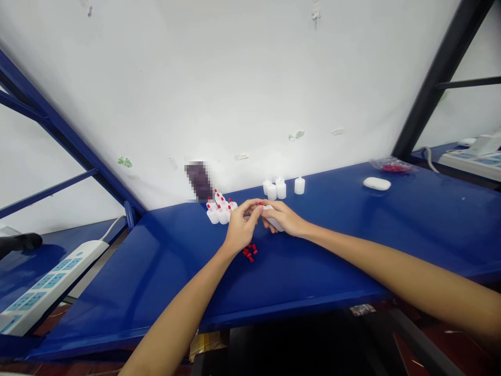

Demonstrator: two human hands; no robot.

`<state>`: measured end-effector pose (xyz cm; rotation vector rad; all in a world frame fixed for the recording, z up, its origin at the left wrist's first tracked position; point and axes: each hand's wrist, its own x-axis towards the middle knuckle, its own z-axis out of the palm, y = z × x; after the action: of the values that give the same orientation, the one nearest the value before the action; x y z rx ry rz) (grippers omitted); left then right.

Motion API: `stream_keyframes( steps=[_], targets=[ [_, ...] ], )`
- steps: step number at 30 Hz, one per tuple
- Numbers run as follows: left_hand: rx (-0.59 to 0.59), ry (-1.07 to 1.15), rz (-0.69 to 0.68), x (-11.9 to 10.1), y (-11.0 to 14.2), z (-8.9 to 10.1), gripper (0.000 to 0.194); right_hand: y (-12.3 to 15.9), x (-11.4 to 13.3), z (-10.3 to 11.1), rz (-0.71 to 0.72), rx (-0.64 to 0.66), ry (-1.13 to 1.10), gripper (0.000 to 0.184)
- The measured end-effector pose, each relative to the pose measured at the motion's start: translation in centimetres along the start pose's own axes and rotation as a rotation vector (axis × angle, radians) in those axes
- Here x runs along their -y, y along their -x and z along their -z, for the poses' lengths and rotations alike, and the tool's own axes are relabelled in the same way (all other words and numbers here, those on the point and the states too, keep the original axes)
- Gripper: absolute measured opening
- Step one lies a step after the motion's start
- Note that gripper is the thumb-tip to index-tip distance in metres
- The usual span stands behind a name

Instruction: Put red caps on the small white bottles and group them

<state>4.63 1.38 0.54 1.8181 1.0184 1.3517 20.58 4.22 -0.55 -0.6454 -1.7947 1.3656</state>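
Observation:
My right hand [288, 216] is closed around a small white plastic bottle [275, 221], tilted with its top toward my left hand. The fingers of my left hand [241, 225] are pinched at that top, where a bit of a red cap [260, 203] shows between the fingertips. How far the cap sits on the bottle is hidden. Just below my left hand, several loose red caps [250, 253] lie on the blue table [313, 266]. To its left stands a cluster of white bottles with red caps [223, 214].
Several white bottles without red caps [281, 189] stand near the wall, one of them [299, 186] apart. Farther right are a white oval case [377, 184] and a clear bag with red pieces [393, 165]. A power strip [55, 282] lies at the left.

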Motion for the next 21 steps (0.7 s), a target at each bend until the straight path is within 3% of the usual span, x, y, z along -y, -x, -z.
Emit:
stream_keyframes(
  steps=[8,12,21],
  targets=[
    [-0.011,0.022,-0.004,0.17,0.1,-0.26,0.032,-0.32,0.43,0.03,-0.064,-0.004,-0.196,0.036],
    [0.073,0.078,-0.002,-0.24,0.13,-0.32,0.03,-0.27,0.44,-0.32,-0.095,-0.089,-0.088,0.05],
    [0.168,0.06,0.023,-0.14,0.51,-0.7,0.033,0.27,-0.39,-0.03,0.066,-0.088,0.088,0.048]
  ],
)
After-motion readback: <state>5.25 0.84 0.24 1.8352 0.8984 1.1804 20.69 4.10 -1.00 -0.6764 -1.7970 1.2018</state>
